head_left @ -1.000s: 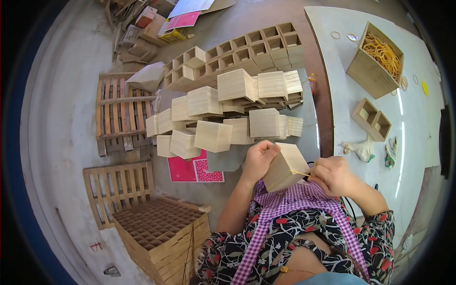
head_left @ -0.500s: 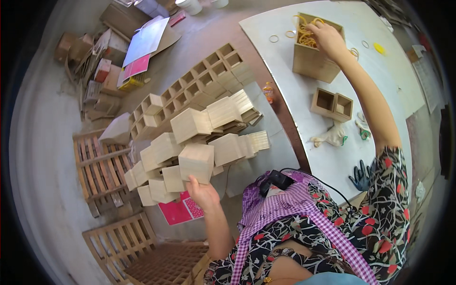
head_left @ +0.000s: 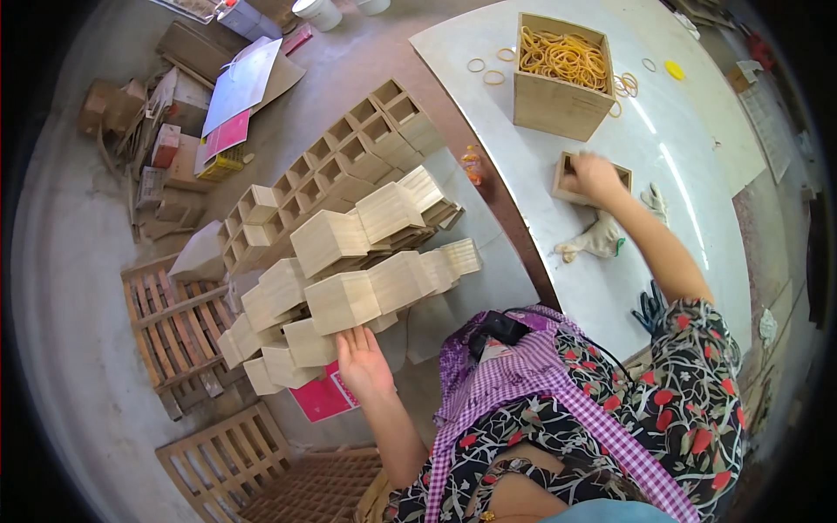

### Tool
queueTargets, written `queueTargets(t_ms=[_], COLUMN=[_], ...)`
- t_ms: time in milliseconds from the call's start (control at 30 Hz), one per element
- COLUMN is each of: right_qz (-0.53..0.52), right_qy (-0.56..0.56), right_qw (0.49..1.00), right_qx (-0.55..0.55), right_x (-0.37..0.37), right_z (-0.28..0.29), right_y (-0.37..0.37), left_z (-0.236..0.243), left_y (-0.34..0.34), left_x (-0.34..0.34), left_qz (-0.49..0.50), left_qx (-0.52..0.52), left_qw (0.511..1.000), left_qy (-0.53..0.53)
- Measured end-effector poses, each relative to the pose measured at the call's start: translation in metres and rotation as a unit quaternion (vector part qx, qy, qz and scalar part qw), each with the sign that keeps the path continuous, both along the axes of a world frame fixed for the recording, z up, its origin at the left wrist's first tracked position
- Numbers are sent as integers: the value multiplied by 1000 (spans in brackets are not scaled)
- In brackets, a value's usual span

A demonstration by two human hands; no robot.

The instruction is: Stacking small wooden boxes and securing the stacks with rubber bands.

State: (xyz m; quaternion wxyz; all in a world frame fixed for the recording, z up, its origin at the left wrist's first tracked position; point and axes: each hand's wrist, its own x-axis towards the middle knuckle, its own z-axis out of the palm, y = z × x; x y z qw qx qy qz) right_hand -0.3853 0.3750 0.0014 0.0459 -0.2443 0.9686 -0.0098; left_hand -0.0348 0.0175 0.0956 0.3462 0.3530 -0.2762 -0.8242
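My left hand point(head_left: 364, 370) has its fingers stretched out and pressed together, tips against the lower edge of a pale wooden box point(head_left: 343, 301) at the near side of a pile. More pale boxes point(head_left: 327, 240) lie in rows beyond it. On the white table, my right hand point(head_left: 600, 181) dips into a small two-compartment wooden box point(head_left: 623, 177); its fingers are partly hidden inside and blurred. Farther back stands a tall wooden box point(head_left: 558, 105) full of yellow rubber bands point(head_left: 567, 59). Several loose bands point(head_left: 493, 78) lie beside it.
White gloves point(head_left: 597, 237) and a dark glove point(head_left: 649, 305) lie near my right arm. Open wooden boxes point(head_left: 353, 144) stand in rows beyond the pile. Wooden pallets point(head_left: 179, 318) and cardboard boxes point(head_left: 183, 100) are at the left. A pink sheet point(head_left: 323, 397) lies under the near boxes.
My right hand has moved from the tall box of rubber bands to the small two-compartment box. My left fingers have straightened, and the box they held now sits in line with the pile.
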Motion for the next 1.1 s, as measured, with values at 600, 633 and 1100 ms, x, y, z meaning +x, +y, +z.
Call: queueTargets(t_ms=[600, 633, 1100], right_qz=[240, 256, -261], right_qy=[63, 53, -575], right_qw=[893, 870, 436], right_qx=[-375, -418, -642], right_x=[145, 161, 164], right_z=[82, 94, 61], right_y=[-40, -46, -69], left_z=[42, 43, -8], left_y=[96, 98, 120], left_x=[-83, -89, -77], left_qz=[-352, -359, -503], left_qx=[-622, -672, -166], left_qw=[693, 645, 847], left_qy=[-92, -59, -49])
